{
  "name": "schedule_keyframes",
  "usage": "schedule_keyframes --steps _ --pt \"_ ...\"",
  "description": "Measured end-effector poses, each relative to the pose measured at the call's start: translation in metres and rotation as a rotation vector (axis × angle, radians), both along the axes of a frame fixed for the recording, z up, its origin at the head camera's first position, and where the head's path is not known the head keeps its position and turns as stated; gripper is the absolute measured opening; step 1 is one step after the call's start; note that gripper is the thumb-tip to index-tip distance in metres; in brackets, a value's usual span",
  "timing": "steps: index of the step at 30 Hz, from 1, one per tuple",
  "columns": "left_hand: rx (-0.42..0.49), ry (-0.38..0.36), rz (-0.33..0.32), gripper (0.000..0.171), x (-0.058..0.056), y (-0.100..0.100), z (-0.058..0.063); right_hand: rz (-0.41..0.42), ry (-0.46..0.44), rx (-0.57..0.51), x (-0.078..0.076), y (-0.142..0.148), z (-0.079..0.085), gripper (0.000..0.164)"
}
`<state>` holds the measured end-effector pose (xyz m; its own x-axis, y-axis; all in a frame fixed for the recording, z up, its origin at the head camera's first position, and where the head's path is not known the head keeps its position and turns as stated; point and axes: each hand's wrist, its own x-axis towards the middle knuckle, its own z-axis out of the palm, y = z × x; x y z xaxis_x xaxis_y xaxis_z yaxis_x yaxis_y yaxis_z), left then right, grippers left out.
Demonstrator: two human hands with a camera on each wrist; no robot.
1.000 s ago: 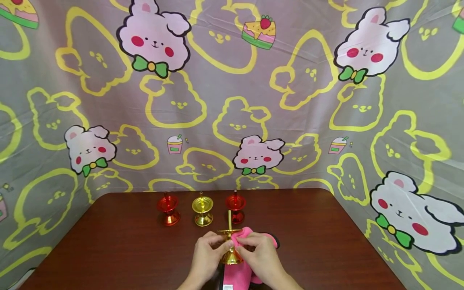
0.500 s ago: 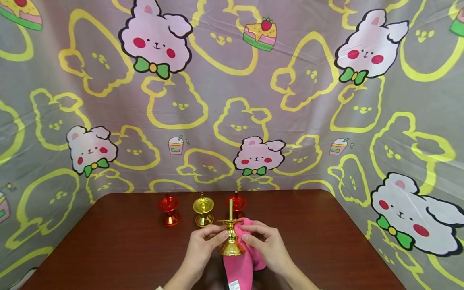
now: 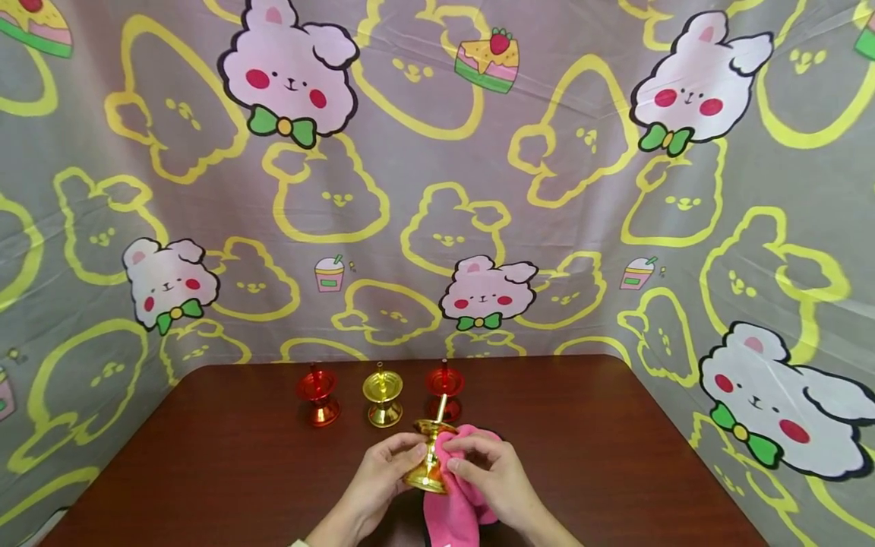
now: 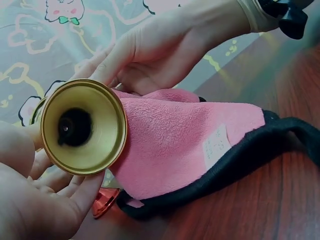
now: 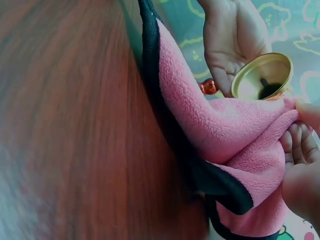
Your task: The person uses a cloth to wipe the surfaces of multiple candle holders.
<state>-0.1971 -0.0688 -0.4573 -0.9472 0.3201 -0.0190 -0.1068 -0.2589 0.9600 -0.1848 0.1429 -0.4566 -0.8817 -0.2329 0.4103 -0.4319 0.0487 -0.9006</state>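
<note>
A shiny gold candle holder with a spike on top is held above the table, its top leaning to the right in the head view. My left hand grips its stem from the left. The hollow underside of the holder's base faces the left wrist camera. My right hand pinches a pink cloth with dark edging against the holder's right side. In the right wrist view the cloth hangs in folds from the fingers, and a white label shows on it in the left wrist view.
Behind the hands stand a red candle holder, another gold holder and a second red holder, partly hidden by the held one's spike. The brown wooden table ends at a patterned curtain at the back and sides.
The gold holder rises upright, then drops a little and tilts to the right. The right hand's cloth moves with it and stays against its side.
</note>
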Motion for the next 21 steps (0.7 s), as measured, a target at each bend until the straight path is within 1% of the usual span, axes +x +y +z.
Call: schedule_keyframes --steps 3,7,9,12,14,16,18,21 --pt "-0.008 0.015 -0.013 0.034 0.001 -0.001 0.001 0.006 -0.002 -0.008 -0.001 0.002 0.001 0.022" --pt "-0.01 0.022 -0.029 0.036 0.002 -0.004 0.003 0.008 0.02 -0.024 -0.004 0.005 0.001 0.022" --pt "0.011 0.012 -0.038 0.035 0.003 -0.004 0.003 0.006 0.016 -0.037 -0.005 0.006 0.001 0.022" --pt "0.076 -0.021 -0.059 0.032 0.003 -0.004 0.001 0.009 0.006 -0.051 -0.005 0.006 0.001 0.024" --pt "0.129 -0.044 -0.092 0.03 0.003 -0.004 0.0 0.025 0.004 -0.049 -0.005 0.007 0.001 0.025" --pt "0.167 -0.065 -0.141 0.027 0.003 -0.004 -0.001 0.057 0.007 -0.033 -0.004 0.009 0.001 0.026" --pt "0.176 -0.07 -0.195 0.024 0.003 -0.006 -0.002 0.093 0.01 -0.015 -0.004 0.011 0.002 0.026" --pt "0.163 -0.057 -0.26 0.023 0.003 -0.009 -0.002 0.128 0.045 0.006 -0.004 0.013 0.001 0.024"
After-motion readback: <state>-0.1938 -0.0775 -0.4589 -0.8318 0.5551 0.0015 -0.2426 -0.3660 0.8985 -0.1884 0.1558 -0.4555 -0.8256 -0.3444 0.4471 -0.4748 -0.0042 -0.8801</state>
